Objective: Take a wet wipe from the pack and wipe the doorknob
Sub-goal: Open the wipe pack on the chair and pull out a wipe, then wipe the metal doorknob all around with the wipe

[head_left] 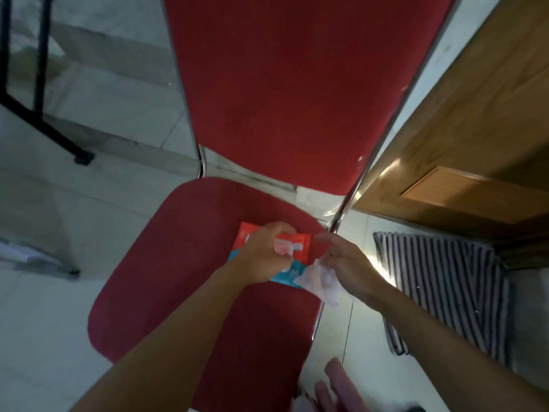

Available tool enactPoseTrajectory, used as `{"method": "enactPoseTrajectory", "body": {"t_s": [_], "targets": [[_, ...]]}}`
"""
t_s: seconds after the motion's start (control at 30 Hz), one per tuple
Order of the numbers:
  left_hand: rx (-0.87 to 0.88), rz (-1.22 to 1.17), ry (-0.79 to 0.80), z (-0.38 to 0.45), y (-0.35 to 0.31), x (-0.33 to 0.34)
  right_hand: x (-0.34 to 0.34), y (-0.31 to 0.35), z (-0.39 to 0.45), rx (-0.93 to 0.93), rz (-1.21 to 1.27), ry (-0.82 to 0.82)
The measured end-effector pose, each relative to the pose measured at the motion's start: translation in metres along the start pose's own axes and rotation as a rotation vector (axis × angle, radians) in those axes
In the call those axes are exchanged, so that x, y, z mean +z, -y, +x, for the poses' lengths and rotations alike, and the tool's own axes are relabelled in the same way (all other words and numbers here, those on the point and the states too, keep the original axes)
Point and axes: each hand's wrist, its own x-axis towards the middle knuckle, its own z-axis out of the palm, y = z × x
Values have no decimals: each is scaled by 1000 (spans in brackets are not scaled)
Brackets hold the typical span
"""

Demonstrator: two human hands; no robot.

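Pressing down on the wet wipe pack [274,254], the left hand [264,257] lies across its middle with fingers curled over the top face, pinning it to the red chair seat [166,272]. How tightly those fingers close is hard to judge, since the hand covers much of the pack and the picture is soft. The right hand [347,266], just to the right of the pack, has its thumb and fingers loosely bent around a crumpled white wipe [319,281]; the wipe bunches under the palm and a loose corner hangs below it, overlapping the pack's lower right corner.

The pack is flat, orange-red over most of its face with a blue band along its near edge and pale lettering too blurred to read. It sits on the seat's far right part, close to the chrome frame [338,215].

Beyond the pack rises the red backrest [285,90]. Right of the pack a striped cloth [439,292] lies on the tiled floor beneath a wooden door [463,150]. No doorknob falls within view. Pale blurred shapes at the bottom edge, near the pack's side of the seat, cannot be identified.
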Motion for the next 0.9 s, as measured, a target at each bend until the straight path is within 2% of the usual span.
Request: {"method": "enactPoseTrajectory", "body": {"t_s": [0.07, 0.13, 0.23, 0.3, 0.4, 0.43, 0.6, 0.77, 0.9], "targets": [[24, -183, 214, -1, -35, -8, -18, 19, -13, -21, 36, -16], [40, -331, 357, -3, -76, -14, -42, 45, -32, -63, 44, -58], [172, -314, 425, -3, -145, -33, -84, 102, -68, -161, 22, -113], [218, -321, 426, -1, -171, -40, -98, 127, -80, -192, -4, -94], [334, -320, 415, -5, -246, -68, -143, 190, -123, -306, -74, -200], [349, -309, 425, -4, -255, -74, -148, 201, -129, -321, -129, -189], [558, -94, 424, -20, -358, -110, -204, 272, -188, -507, -229, -315], [709, 40, 372, -42, -442, -129, -243, 321, -236, -655, -342, -417], [775, 145, 252, -54, -494, -132, -273, 347, -270, -780, -417, -522]]}}
